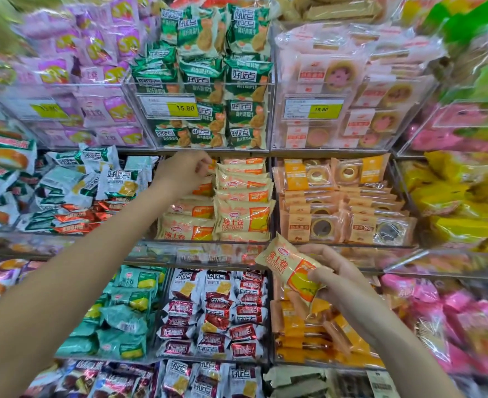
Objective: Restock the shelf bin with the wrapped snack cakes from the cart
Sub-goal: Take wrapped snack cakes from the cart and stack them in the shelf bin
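Nearest of all, the right hand [349, 285] comes in low on the right, gripping one cream-and-orange wrapped snack cake [291, 268], thumb across the wrapper's orange end, fingers curled behind it. The pack sits tilted in the air, just in front of and below the shelf bin [208, 243], not touching it.

Further in, the left hand [184, 172] reaches deep into that same clear bin on the middle shelf, fingers curled round the edge of a pack at the back of the left-hand stack; how firmly it holds is hard to tell, since the fingertips are partly hidden.

Inside the bin, matching cream-and-orange cakes [242, 202] lie in two stacks. The right stack shows five packs layered front to back; the left stack shows three plainly, with more behind the hand that I cannot count.

To the left, a bin of white-and-green packs [116, 179] lies jumbled over red-foil ones. To the right, a bin holds orange-labelled ring cakes [349, 196] in clear wrap. Above, green biscuit packs [208, 79] fill a bin with a yellow price tag [184, 108] reading 15.80; the bin right of it has a second tag [321, 110] with the same figure. Below, red-and-white packs [217, 311] fill another bin, with teal packs [125, 311] to their left.
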